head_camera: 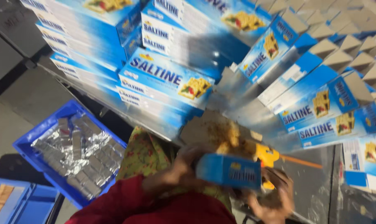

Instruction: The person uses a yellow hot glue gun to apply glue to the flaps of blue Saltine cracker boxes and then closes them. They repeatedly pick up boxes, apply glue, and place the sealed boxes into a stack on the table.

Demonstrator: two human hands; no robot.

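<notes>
In both hands (pixel 184 168), a blue carton (pixel 228 171)

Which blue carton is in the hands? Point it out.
The small blue carton at bottom centre, gripped by the left hand above the right hand; the others sit stacked on the table.

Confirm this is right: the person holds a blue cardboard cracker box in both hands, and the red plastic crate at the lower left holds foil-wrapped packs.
One detail is wrong: the plastic crate is blue, not red, as the head view shows. The rest holds: the blue cardboard cracker box sits between the left hand and right hand, and the crate holds foil-wrapped packs.
</notes>
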